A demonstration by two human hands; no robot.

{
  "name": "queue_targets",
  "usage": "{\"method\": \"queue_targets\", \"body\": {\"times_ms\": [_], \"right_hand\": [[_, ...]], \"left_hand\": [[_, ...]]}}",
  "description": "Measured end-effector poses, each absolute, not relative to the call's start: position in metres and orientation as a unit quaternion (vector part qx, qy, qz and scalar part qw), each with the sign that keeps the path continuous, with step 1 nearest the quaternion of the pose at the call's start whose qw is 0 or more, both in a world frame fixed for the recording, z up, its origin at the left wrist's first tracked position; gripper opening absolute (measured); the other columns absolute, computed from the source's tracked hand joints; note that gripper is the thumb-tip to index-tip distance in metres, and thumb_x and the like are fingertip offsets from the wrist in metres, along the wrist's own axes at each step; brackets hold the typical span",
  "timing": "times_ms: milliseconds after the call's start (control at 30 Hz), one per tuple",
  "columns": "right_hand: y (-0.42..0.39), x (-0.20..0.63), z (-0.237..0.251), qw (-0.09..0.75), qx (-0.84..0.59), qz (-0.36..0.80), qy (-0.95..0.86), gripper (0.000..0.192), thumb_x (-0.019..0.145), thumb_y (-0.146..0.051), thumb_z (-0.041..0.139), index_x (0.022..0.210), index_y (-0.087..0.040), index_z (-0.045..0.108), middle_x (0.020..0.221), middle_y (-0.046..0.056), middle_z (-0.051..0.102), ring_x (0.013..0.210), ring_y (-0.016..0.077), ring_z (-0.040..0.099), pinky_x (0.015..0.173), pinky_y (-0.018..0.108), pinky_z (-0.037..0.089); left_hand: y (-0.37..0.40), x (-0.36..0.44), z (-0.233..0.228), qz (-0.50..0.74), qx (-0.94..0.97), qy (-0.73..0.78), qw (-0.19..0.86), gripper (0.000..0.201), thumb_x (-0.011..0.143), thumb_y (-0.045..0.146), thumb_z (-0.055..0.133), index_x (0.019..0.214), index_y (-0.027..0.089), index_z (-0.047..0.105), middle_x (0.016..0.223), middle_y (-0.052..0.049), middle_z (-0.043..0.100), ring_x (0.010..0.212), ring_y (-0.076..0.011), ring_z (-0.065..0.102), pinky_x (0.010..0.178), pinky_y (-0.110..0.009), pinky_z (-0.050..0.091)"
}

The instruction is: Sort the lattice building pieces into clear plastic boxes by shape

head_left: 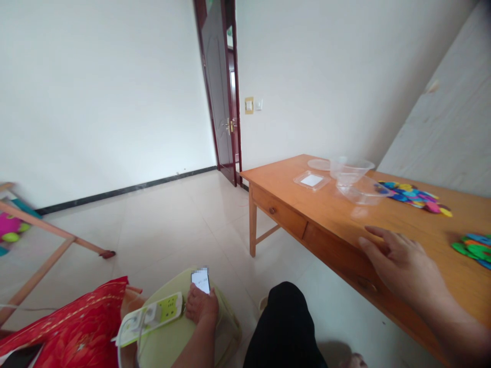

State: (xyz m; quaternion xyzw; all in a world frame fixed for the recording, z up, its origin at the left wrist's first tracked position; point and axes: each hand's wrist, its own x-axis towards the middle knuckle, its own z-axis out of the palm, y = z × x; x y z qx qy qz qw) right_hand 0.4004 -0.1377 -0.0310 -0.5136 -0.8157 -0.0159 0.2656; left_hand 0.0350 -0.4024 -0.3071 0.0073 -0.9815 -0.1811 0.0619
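My left hand [203,305] is closed around the lower end of a phone [200,280] with a lit white screen, over a pale green stool [174,332]. Beside that hand on the stool lies a green-and-white power strip [172,305] with plugs and cables in it. Palm down, my right hand [402,260] is at the front edge of a wooden table [280,179], fingers apart and holding nothing. Beyond it are clear plastic tubs [362,193] and a pile of colourful flat pieces [412,195]. A second pile of pieces [475,249] sits to its right.
Clear lids [320,164] lie toward the table's far end, one with a white label [311,180]. The table has drawers with round knobs [272,210]. A red flowered cushion [92,327] and a wooden frame [57,230] are at left. A door [218,87] stands behind.
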Motion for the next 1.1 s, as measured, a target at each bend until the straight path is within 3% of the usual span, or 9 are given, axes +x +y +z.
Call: {"method": "queue_targets", "body": {"times_ms": [833,1100], "right_hand": [[-0.141,0.400,-0.031,0.270,-0.511,-0.012,-0.816,0.051,0.089,-0.057,0.042,0.120,-0.023,0.064,0.112,0.010,0.068,0.107,0.0331,0.060,0.091,0.045,0.049],[-0.140,0.400,-0.032,0.270,-0.512,-0.017,-0.815,0.050,0.089,-0.056,0.043,0.119,-0.023,0.064,0.111,0.010,0.068,0.106,0.0321,0.059,0.090,0.043,0.048]], "left_hand": [[-0.404,0.036,-0.301,-0.179,0.011,-0.983,0.046,0.071,0.082,0.047,0.061,0.141,0.014,0.039,0.125,-0.022,0.060,0.120,-0.0365,0.053,0.093,-0.048,0.043],[-0.399,0.051,-0.294,-0.177,-0.046,-0.976,0.115,0.072,0.086,0.052,0.055,0.144,0.012,0.037,0.136,-0.021,0.052,0.129,-0.0360,0.045,0.100,-0.052,0.037]]}}
